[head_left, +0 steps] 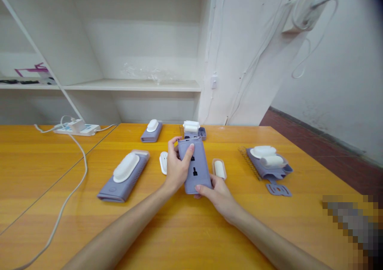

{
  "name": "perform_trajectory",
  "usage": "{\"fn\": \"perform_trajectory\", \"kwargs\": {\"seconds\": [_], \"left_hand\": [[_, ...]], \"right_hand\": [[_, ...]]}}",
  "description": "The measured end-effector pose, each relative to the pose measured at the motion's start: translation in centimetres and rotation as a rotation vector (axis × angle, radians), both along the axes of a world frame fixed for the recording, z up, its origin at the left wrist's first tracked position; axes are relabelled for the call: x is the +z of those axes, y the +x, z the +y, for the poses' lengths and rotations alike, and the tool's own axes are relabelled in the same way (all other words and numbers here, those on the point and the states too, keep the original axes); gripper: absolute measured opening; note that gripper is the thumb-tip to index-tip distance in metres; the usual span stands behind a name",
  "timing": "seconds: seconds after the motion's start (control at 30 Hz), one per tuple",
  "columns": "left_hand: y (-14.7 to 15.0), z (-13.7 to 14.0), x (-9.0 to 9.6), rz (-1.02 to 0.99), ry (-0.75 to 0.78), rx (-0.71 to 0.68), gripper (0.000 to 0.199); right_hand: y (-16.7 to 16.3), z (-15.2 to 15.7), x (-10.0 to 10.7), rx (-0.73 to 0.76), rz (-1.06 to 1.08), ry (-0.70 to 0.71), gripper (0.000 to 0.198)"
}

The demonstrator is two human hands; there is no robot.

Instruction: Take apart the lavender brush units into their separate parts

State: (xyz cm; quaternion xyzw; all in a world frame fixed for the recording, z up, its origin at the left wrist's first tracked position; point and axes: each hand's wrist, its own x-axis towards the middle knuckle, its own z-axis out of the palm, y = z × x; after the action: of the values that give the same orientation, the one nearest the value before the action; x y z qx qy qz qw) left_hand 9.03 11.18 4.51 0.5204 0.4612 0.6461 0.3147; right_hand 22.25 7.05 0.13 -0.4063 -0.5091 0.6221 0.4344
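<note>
Above the middle of the table, both hands hold a flat lavender-grey case (pixel 199 180) with two black marks or openings on its face. My left hand (pixel 178 164) grips its upper left side, thumb lying on the face. At the lower right corner my right hand (pixel 220 194) pinches the case, its thumb in front and fingers partly hidden behind. A white oval piece (pixel 163 163) lies just left of my left hand and is partly covered by it. To the right of the case is a white cylinder in a pale tray (pixel 219 169).
Similar lavender cases with white oval pieces (pixel 125 168) (pixel 152 131) lie left and behind. An opened case (pixel 271 164) with white parts sits right, a flat lavender piece (pixel 279 190) before it. Another set (pixel 191 128) stands behind my hands. A power strip (pixel 77 128) trails a cable leftward.
</note>
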Motion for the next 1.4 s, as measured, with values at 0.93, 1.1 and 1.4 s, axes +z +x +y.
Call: {"fn": "perform_trajectory", "kwargs": {"seconds": [0.93, 1.1, 1.4], "left_hand": [[-2.0, 7.5, 2.7, -0.38, -0.071, 0.096, 0.047], [-3.5, 7.4, 2.7, -0.246, 0.102, 0.106, 0.043], [-3.7, 7.7, 1.5, -0.24, 0.045, 0.109, 0.042]], "right_hand": [[0.3, -1.7, -0.5, 0.169, -0.205, 0.191, 0.027], [0.3, -1.4, -0.5, 0.124, -0.171, 0.194, 0.024], [0.4, -1.2, -0.5, 0.121, -0.089, 0.162, 0.028]]}}
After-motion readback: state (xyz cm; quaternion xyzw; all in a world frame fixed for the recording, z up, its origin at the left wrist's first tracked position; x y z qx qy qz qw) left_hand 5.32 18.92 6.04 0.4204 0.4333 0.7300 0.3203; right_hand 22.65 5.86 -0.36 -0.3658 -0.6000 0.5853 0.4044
